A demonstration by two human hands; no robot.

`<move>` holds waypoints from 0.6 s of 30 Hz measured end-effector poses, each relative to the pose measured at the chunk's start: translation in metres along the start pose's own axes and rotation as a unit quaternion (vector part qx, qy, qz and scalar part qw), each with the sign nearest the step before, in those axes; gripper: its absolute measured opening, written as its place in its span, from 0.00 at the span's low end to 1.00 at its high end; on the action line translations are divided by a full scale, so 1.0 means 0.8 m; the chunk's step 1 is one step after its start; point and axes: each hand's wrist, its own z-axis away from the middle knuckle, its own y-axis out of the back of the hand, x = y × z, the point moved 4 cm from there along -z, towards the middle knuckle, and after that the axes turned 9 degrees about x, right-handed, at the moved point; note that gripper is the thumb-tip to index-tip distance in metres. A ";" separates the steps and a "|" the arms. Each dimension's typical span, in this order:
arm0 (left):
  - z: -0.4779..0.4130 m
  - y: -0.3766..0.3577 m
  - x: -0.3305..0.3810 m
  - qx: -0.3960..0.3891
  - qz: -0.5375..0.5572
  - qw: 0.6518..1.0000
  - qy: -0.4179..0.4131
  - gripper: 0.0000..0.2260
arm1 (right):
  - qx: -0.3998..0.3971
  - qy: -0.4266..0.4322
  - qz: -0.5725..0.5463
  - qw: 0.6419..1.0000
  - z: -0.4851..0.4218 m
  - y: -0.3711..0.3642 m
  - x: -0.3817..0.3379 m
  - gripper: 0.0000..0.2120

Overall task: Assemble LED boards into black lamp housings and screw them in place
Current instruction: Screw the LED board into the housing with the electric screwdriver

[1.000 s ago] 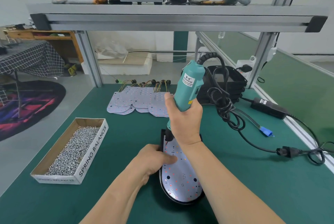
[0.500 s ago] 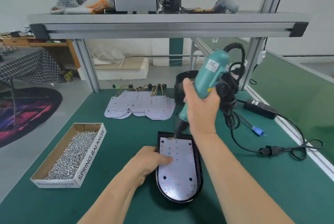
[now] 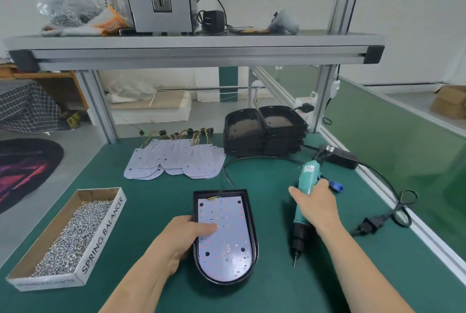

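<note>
**Position.** The housing (image 3: 254, 234) lies open side up on the table (image 3: 156, 201), near the middle. The board (image 3: 227, 244) is seated inside it, with the board's wires at the far end.

**Hands.** The left hand (image 3: 184, 237) grips the housing's left wall. Its fingers (image 3: 208, 229) curl at the rim and one tip presses on the board's face. The right hand (image 3: 316, 209) is wrapped round the teal body of the screwdriver (image 3: 306, 181), just right of the housing. The bit points toward the near edge, low over the table. We cannot tell whether its tip touches the table.

**Handling.**
- **Board:** We judge it to be a thin, light, stiff sheet. Its small parts and its wire joints are probably the fragile points. We take hold of it by the bare edges and press only on bare areas between the parts.
- **Housing:** It looks rigid and smooth, so it may slide on the table under the push of the bit. We brace it by a side wall, as the left hand does here.
- **Screwdriver:** It appears the heaviest item in play. We hold it round the body and keep the bit upright over a hole, so that it does not skid across the board.

**Supplies.** The box (image 3: 102, 234) of screws stands at the left. Spare boards (image 3: 176, 161) and stacked housings (image 3: 262, 136) lie at the far side.
</note>
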 end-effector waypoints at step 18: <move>-0.011 -0.002 -0.008 0.022 0.022 0.999 -0.007 0.09 | 0.007 0.113 0.358 0.927 -0.110 0.029 -0.016 0.12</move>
